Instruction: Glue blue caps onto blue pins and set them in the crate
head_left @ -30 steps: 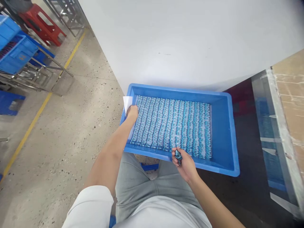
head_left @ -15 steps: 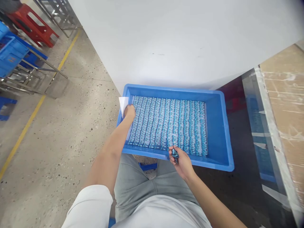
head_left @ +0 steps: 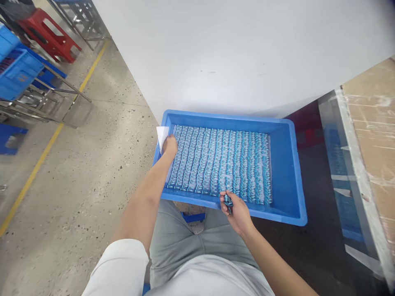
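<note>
A blue plastic bin (head_left: 288,172) holds many rows of small light-blue and silvery parts (head_left: 197,160), set out on a pale sheet. My left hand (head_left: 170,146) is closed at the bin's left end, its fingertips hidden, so what it grips does not show. Beside it a white piece of paper (head_left: 162,136) stands up at the left rim. At the near rim, my right hand (head_left: 238,210) is curled around a few small dark teal parts (head_left: 228,201), too small to name. Its fingertips are close to the ends of the nearest rows.
Beyond the bin rises a white panel (head_left: 216,53). To the right is a taped cardboard surface (head_left: 373,123) with a pale edge. On the left, blue crates (head_left: 21,70) rest on a metal stand near a red stool (head_left: 49,35). A yellow line (head_left: 40,160) crosses the speckled floor.
The whole view has shifted slightly, so the surroundings appear a little farther right. Both hands keep the same place at the bin, and the small parts stay in my right hand.
</note>
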Motion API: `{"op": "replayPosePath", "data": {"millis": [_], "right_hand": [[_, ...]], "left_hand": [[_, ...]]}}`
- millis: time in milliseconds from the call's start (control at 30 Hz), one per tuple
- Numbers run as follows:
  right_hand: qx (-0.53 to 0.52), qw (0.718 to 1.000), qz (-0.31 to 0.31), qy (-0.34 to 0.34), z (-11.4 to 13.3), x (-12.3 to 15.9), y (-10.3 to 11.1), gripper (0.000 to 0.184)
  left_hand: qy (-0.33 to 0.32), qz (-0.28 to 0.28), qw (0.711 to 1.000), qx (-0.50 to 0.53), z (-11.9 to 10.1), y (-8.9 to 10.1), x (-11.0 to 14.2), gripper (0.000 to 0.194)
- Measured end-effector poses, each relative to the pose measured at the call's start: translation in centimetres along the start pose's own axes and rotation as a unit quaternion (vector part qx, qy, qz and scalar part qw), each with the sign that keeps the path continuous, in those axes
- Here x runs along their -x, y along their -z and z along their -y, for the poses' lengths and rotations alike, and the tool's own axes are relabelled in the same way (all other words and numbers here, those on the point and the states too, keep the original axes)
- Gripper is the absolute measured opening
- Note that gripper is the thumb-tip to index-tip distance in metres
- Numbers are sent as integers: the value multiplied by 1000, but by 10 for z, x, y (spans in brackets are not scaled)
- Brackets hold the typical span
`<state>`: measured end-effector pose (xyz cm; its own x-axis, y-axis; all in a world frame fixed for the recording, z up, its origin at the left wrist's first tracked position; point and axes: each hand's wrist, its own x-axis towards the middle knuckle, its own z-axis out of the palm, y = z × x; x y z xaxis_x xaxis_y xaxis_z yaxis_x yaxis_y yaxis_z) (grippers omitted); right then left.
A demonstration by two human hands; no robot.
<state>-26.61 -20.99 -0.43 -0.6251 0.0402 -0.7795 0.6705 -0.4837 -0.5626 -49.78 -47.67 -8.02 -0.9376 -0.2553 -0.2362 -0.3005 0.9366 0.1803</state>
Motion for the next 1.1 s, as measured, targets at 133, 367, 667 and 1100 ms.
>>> {"op": "replayPosePath", "data": {"millis": [133,367,667,1100], "right_hand": [[-1,1000,5,3,-1,0,1,25],[-1,1000,5,-1,-1,-2,1,26],[3,1000,4,1,-2,-2,2,26],[-5,1000,-1,-4,1,0,-3,26]], "left_hand": [[2,-1,1000,3,1,0,1,34],[4,15,1000,5,3,3,2,34],[2,4,1000,15,-4,10,3,26],[4,-17,999,34,-15,11,-22,25]]}}
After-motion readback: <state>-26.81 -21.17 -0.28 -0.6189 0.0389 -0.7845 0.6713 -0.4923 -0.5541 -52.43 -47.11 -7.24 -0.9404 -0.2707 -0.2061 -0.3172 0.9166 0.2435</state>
